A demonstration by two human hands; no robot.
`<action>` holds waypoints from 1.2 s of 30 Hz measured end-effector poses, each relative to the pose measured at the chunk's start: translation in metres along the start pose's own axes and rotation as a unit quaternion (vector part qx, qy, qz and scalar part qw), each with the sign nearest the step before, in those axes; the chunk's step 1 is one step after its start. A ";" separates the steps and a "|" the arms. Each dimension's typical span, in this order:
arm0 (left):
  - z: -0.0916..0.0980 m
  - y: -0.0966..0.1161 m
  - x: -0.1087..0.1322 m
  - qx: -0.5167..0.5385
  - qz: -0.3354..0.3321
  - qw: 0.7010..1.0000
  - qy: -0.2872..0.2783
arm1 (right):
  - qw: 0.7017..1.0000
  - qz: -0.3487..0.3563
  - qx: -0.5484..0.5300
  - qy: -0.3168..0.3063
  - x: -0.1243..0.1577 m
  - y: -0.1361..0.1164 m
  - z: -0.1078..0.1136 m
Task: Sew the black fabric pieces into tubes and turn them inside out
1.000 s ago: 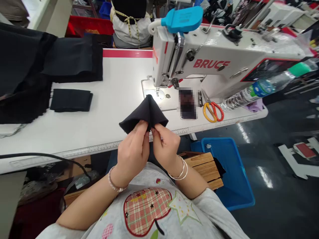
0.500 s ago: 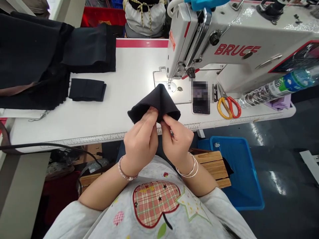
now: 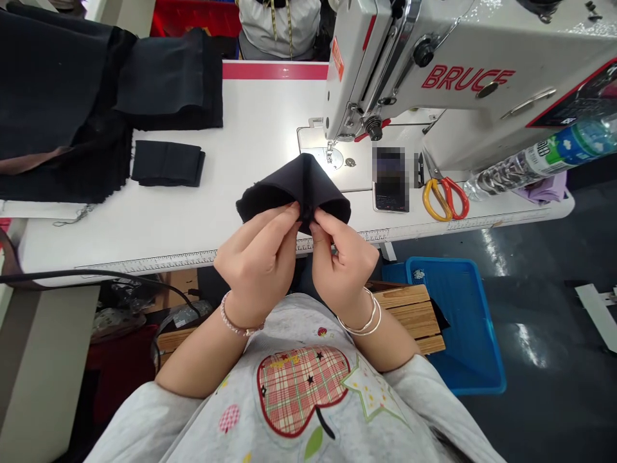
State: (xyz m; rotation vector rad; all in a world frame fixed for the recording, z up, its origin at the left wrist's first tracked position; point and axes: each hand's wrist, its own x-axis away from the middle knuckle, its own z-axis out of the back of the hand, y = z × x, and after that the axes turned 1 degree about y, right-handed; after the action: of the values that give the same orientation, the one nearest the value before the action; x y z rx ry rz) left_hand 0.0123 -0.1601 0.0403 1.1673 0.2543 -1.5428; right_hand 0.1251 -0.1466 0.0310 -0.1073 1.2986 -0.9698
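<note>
A piece of black fabric (image 3: 308, 183), folded to a peak with a ridge down its middle, is held over the front edge of the white sewing table (image 3: 250, 148). My left hand (image 3: 263, 254) pinches its near edge just left of the ridge. On the other side of the ridge, my right hand (image 3: 340, 257) pinches the same edge between thumb and fingers. The peak points towards the presser foot of the sewing machine (image 3: 366, 83), apart from the needle. The fingertips are partly hidden by the cloth.
Left on the table lie a small folded black stack (image 3: 168, 163) and larger black fabric pieces (image 3: 53, 96). To the right are a phone (image 3: 390, 183), scissors (image 3: 446, 196) and a plastic bottle (image 3: 535, 157). A blue bin (image 3: 475, 334) stands below, beside a wooden stool (image 3: 409, 315).
My left hand has shifted slightly left, and its fingers show more along the edge. The fabric has spread a little wider. The view has tilted down slightly.
</note>
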 end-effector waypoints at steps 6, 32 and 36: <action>0.004 0.002 -0.002 0.017 -0.008 1.000 0.002 | 1.000 0.016 -0.014 -0.003 0.003 -0.001 -0.001; 0.003 -0.012 -0.011 0.351 0.218 0.910 -0.034 | 0.980 0.122 0.148 -0.050 0.020 -0.004 -0.010; 0.002 -0.023 -0.010 0.474 0.317 0.813 -0.115 | 0.977 0.151 0.141 -0.050 0.022 0.000 -0.012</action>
State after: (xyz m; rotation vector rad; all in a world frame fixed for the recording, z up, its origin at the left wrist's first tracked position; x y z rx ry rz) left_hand -0.0090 -0.1471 0.0400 1.5583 -1.1033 -1.1485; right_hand 0.1138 -0.1557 0.0103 0.2520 1.0364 -0.8640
